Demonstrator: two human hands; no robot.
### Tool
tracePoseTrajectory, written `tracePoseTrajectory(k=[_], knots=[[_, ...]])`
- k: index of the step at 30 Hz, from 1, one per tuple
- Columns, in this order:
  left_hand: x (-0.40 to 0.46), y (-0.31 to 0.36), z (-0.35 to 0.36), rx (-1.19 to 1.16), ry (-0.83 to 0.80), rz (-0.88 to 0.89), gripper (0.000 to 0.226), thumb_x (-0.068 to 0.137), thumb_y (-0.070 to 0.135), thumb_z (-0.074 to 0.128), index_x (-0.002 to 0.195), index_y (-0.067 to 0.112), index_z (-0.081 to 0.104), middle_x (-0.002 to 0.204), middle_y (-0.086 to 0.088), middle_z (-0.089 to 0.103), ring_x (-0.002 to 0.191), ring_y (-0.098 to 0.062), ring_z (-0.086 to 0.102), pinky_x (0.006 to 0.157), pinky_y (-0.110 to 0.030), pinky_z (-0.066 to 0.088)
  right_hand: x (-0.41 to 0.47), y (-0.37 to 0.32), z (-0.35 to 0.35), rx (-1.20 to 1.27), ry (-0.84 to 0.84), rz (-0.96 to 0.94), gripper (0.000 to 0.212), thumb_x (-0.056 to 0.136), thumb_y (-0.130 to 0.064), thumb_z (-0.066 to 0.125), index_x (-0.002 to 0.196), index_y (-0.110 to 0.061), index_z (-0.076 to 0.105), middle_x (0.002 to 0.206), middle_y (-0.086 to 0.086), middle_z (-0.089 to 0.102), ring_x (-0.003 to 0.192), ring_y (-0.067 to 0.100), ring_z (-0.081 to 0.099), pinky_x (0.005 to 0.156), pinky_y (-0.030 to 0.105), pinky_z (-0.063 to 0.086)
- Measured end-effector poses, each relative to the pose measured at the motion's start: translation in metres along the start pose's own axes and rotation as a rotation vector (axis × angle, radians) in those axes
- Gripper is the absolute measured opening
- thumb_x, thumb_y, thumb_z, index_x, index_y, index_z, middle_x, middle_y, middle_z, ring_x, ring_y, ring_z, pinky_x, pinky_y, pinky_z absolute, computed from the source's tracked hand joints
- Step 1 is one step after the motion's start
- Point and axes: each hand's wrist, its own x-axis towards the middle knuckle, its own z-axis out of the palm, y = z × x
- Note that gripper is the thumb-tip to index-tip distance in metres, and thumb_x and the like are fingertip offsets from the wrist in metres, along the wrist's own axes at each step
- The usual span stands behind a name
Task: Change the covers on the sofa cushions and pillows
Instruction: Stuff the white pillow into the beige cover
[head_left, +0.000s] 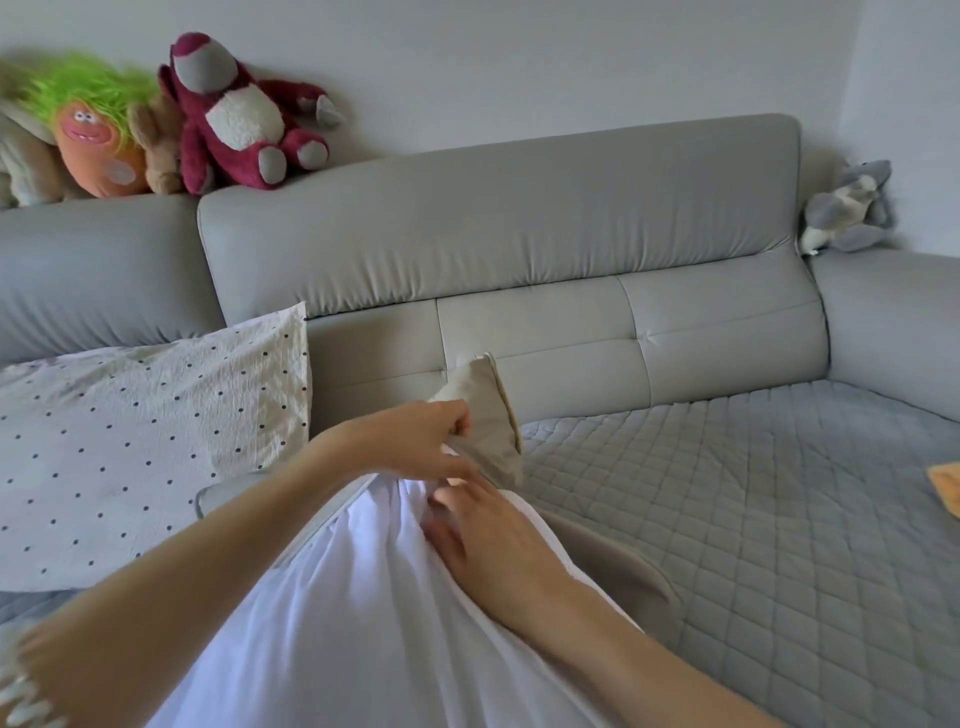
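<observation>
Head view: at centre frame your left hand (415, 441) pinches the beige fabric cushion cover (488, 415), peeling it away; your right hand (483, 540) grips the white inner cushion (337, 597), steadying it.

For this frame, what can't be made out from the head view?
- Orange item: cut off by the right edge, unidentifiable.
- Beige cover: its opening is hidden behind the left hand, which grips it.
- White cushion: lower part runs off the bottom edge; both forearms cross it.
- Right hand: fingertips blurred against the white fabric, so its grip is unclear.
- Pale plush toy: cut by the left edge.
</observation>
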Motion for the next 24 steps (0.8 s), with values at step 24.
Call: tracePoseTrajectory(k=[24], knots=[[-0.078, 0.114, -0.133, -1.512, 0.150, -0.031, 0.024, 0.094, 0.011, 0.048, 0.096, 0.000, 0.069, 0.090, -0.011, 0.072, 0.073, -0.017, 0.070, 0.066, -0.030, 0.058, 0.062, -0.045, -0.230, 0.018, -0.206, 0.058, 0.030, 0.091, -0.006, 0.042, 0.108, -0.016, 0.065, 0.106, -0.008, 0.064, 0.102, 0.009, 0.055, 0.085, 0.024, 0.041]])
